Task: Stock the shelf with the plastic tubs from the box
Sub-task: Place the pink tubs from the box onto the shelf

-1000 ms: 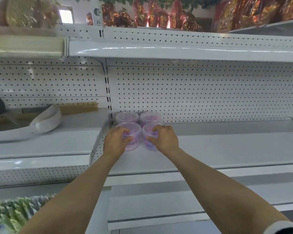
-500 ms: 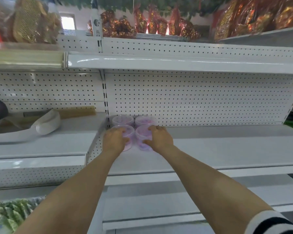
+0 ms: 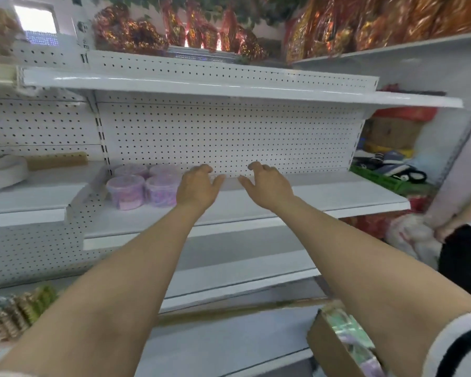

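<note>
Several clear plastic tubs (image 3: 125,190) with purple contents stand in a tight cluster at the left end of the white shelf (image 3: 324,197), against the pegboard. My left hand (image 3: 197,186) hovers just right of the tubs, fingers loosely spread, holding nothing. My right hand (image 3: 267,183) is further right over the bare shelf, also empty with relaxed fingers. The cardboard box (image 3: 335,346) sits at the lower right, with packaged goods showing inside it.
A white shelf board (image 3: 229,88) hangs above the tubs. A lower shelf (image 3: 242,273) lies below. A white roll (image 3: 6,172) rests on the left bay. Another person (image 3: 462,229) stands at the right edge beside a bag. Red decorations fill the top.
Both hands have let go of the two front tubs and pulled back to the right. The camera view has swung right, showing the box and the person.
</note>
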Motion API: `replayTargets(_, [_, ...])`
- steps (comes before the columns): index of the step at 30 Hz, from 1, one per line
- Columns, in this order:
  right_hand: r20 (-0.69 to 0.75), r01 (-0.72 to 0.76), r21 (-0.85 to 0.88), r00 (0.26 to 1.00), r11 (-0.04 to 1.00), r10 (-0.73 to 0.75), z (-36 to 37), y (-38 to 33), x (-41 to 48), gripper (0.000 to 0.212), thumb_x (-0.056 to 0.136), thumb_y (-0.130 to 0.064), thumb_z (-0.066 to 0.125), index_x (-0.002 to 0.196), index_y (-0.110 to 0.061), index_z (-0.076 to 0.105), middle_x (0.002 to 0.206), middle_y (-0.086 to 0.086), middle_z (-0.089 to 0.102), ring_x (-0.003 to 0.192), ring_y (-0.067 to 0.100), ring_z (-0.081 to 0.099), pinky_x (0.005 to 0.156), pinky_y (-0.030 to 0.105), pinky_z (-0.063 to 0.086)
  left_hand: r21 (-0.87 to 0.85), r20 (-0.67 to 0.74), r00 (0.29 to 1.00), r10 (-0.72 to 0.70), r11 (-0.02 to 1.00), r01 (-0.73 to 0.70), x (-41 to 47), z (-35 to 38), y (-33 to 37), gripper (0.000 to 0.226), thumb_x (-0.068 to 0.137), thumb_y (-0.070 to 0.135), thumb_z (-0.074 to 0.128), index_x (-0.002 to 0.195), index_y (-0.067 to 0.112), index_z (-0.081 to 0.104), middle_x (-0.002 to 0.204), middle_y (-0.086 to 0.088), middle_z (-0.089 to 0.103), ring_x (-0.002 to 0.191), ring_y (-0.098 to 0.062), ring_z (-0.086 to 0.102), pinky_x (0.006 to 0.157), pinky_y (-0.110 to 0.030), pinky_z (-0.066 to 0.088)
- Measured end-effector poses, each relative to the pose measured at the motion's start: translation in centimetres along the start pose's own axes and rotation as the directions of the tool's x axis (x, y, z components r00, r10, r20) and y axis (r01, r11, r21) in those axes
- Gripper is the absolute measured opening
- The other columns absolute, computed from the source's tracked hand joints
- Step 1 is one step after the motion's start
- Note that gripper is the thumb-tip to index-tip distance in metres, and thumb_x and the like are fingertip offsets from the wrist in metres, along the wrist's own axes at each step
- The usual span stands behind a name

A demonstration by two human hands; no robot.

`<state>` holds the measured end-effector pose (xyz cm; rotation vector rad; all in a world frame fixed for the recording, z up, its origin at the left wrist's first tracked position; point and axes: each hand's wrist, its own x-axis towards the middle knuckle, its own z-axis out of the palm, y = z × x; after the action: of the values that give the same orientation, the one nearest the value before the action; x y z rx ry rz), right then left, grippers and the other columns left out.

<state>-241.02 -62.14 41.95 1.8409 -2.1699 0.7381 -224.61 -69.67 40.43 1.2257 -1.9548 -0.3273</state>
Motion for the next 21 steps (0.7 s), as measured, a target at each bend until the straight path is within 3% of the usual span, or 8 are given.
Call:
replayTargets(11, [-0.001, -0.250, -0.120, 0.968, 0.961, 0.251, -12.2, 17.0, -16.4, 0.055, 0.100, -0.049, 0.043, 0.139, -0.011, 0.043, 0.132, 0.015, 0.058, 0.122, 0.034, 0.051, 0.094, 0.044, 0.048, -0.121, 0.169, 0.973, 0.160, 0.983, -0.140, -12.4, 9.9, 18.4, 0.049, 0.092, 0.050, 0.051, 0.127, 0.015, 0.056, 0.131, -0.007, 0.056, 0.120, -0.027, 0.050, 0.091, -0.037, 0.044])
replayTargets(21, [-0.052, -0.493, -0.138, 0.870, 0.859, 0.491, -15.4, 30.1, -23.7, 0.051, 0.097, -0.045, 0.048, 0.131, -0.007, 0.048, 0.125, 0.020, 0.059, 0.115, 0.039, 0.056, 0.089, 0.043, 0.046, -0.184, 0.327, 0.908, 0.260, 0.960, -0.209, -16.4, 20.7, 27.2, 0.047, 0.090, 0.050, 0.053, 0.123, 0.016, 0.059, 0.126, -0.007, 0.058, 0.113, -0.028, 0.055, 0.088, -0.040, 0.050])
